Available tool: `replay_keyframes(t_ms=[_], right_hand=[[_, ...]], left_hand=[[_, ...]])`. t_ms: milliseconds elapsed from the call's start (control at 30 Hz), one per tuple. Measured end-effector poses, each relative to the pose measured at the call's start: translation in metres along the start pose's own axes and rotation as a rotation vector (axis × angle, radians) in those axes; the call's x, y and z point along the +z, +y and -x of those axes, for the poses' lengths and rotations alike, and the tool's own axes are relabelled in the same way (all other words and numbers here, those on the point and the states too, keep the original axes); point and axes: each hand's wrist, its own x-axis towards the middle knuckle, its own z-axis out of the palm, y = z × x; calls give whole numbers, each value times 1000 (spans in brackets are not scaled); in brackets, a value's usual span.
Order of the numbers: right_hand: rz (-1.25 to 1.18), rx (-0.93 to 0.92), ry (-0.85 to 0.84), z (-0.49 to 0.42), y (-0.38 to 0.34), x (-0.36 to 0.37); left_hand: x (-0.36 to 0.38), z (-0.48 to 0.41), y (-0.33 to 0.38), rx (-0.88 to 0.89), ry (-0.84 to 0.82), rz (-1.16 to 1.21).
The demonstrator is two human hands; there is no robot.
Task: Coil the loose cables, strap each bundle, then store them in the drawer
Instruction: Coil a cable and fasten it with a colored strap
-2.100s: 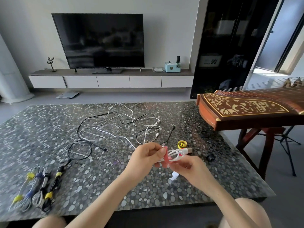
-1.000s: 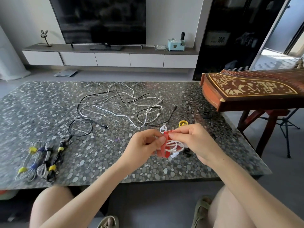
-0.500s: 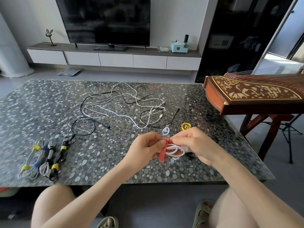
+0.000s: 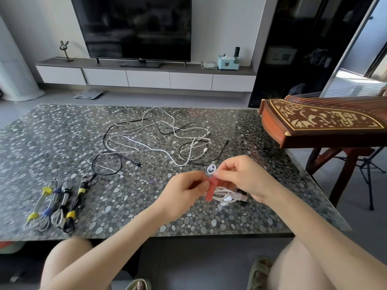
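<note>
Step in hand (my read): strapping one white coil.

Left grip (image 4: 184, 191): fingers curled, thumb + fingertips pinching the red strap (image 4: 211, 190) on its left side. Forearm comes in low from lower left, wrist about level.

Right grip (image 4: 245, 178): thumb + forefinger pinched on the strap's top end, other fingers curled down. Wrist is cocked over the coil.

White cable coil (image 4: 225, 196) hangs in the strap between both grips, just above the counter (image 4: 62, 132) near its front edge. The coil's right end runs under your right palm; can't tell if the lower fingers hold it.

To do it well:
- Pull the strap snug round the coil's waist before closing it. A slack wrap lets loops slip out.
- Tuck the plug ends inside the loops.
- Press the tail flat along its full length.

Risk: loops fan out if the left pinch eases early.

White strap ring (image 4: 211, 170) lies on the counter just behind the grips.

Four strapped bundles (image 4: 54, 206) lie to the left, w/ yellow, blue and dark ties. So several are done.

Loose cables (image 4: 159, 139), black + white, lie tangled mid-counter and aren't coiled yet.

Far wall: TV unit w/ drawer fronts (image 4: 146, 78). It's prob. the store, but I can't confirm.
</note>
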Motion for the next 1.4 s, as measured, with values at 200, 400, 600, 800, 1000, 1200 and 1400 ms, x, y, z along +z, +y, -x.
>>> replay_keyframes(t_ms=[200,400,600,800,1000,1200,1400], right_hand=[[223,-116,45,-1,-9,-10],[454,-301,180,-8,-23,-7],[324,-408,434,-6,-29,4],[96,-239,162,0,-15,16],[201,-223,30,0,1,11],[237,-225,127,2,10,12],[337,-183,125,-1,11,6]], left_hand=[[-10,-2,-1,133,-19,-310],[-3,-7,-4,88,-174,-469],[-7,-17,5,-79,-225,-330],[0,-14,-7,-70,-114,-369],[-3,-16,-6,-116,-56,-204],[-4,-12,-4,-80,-157,-160],[1,-10,-10,-53,-172,-406]])
